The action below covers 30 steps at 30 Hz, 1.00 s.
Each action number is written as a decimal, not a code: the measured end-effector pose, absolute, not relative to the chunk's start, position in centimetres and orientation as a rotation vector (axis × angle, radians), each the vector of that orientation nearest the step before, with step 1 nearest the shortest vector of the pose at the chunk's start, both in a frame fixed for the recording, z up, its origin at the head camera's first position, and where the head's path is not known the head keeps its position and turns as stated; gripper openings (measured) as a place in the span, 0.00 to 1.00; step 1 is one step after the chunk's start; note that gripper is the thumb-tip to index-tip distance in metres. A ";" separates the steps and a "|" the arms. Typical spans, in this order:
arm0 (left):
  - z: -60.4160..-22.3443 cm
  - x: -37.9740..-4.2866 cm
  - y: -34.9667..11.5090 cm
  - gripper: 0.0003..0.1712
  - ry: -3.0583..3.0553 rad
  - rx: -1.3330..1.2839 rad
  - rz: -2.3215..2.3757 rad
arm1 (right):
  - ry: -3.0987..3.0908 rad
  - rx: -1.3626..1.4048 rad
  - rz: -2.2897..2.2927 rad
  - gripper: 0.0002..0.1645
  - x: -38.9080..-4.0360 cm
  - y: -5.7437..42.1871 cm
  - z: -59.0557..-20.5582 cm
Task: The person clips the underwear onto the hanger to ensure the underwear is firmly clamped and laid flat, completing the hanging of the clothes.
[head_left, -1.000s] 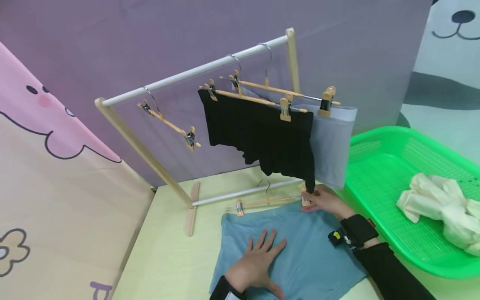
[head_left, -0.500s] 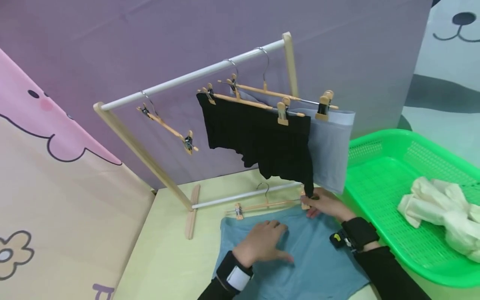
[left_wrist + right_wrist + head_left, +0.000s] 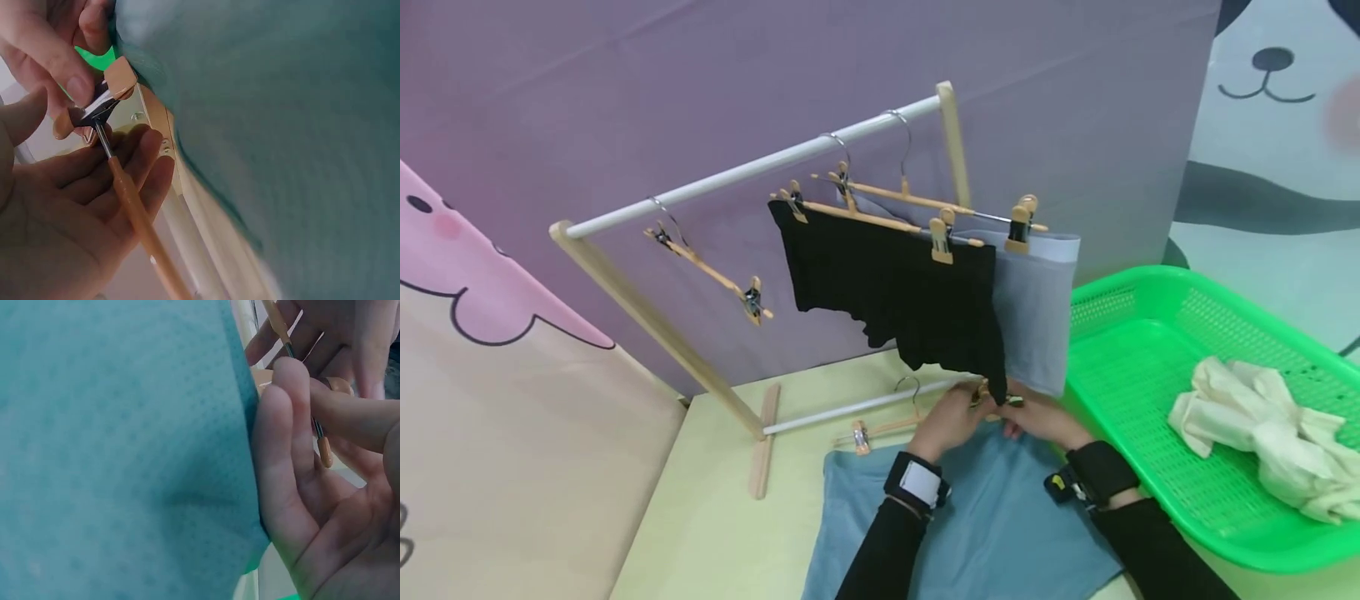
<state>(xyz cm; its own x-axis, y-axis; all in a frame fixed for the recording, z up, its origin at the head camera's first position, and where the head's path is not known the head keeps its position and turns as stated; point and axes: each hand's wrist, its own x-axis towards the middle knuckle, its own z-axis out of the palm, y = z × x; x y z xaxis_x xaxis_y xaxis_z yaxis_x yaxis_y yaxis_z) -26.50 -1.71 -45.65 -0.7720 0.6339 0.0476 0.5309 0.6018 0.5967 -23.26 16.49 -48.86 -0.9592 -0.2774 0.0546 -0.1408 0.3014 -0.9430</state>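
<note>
A blue garment [image 3: 1000,525] lies flat on the table, with a clip hanger [image 3: 891,427] along its waistband edge. My right hand [image 3: 1043,415] pinches the hanger's right-end clip [image 3: 120,78] between thumb and fingers, right at the fabric's edge. My left hand [image 3: 950,423] has come up beside it. In the left wrist view, the left fingers [image 3: 134,150] spread loosely behind the hanger bar and under the clip, and the thumb stands apart. The head view mostly hides this clip behind the hands and the hem of hanging black shorts [image 3: 887,275].
Over the table stands a clothes rack [image 3: 752,167]. The black shorts and a grey garment [image 3: 1037,317] hang there, along with a bare clip hanger [image 3: 711,271]. At the right a green basket [image 3: 1195,542] holds a cream cloth [image 3: 1262,433].
My left hand has lifted off the blue garment and moved up and right to the clip beside my right hand. The right hand has stayed at the clip. The head view has shifted slightly.
</note>
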 end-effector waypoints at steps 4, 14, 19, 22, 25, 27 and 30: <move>-45.8 -27.1 -1.7 0.14 2.657 0.957 0.989 | 2.451 -0.397 -1.766 0.24 -23.1 16.2 -48.8; -46.3 -27.7 -1.7 0.13 2.654 0.974 1.055 | 2.561 -0.409 -1.702 0.15 -22.9 16.8 -48.5; -46.4 -27.9 -1.7 0.13 2.613 1.002 1.127 | 2.700 -0.415 -1.568 0.24 -22.8 16.8 -47.9; -46.3 -28.0 -1.8 0.13 2.577 1.006 1.177 | 2.826 -0.435 -1.458 0.27 -22.4 16.5 -47.5; -46.5 -28.1 -2.0 0.13 2.561 0.987 1.240 | 2.970 -0.418 -1.302 0.31 -22.0 16.3 -47.4; -46.6 -28.2 -2.1 0.13 2.560 0.966 1.283 | 3.067 -0.399 -1.175 0.30 -21.7 16.2 -47.5; -46.7 -28.3 -2.3 0.15 2.555 0.934 1.327 | 3.122 -0.378 -1.075 0.22 -21.5 16.3 -47.8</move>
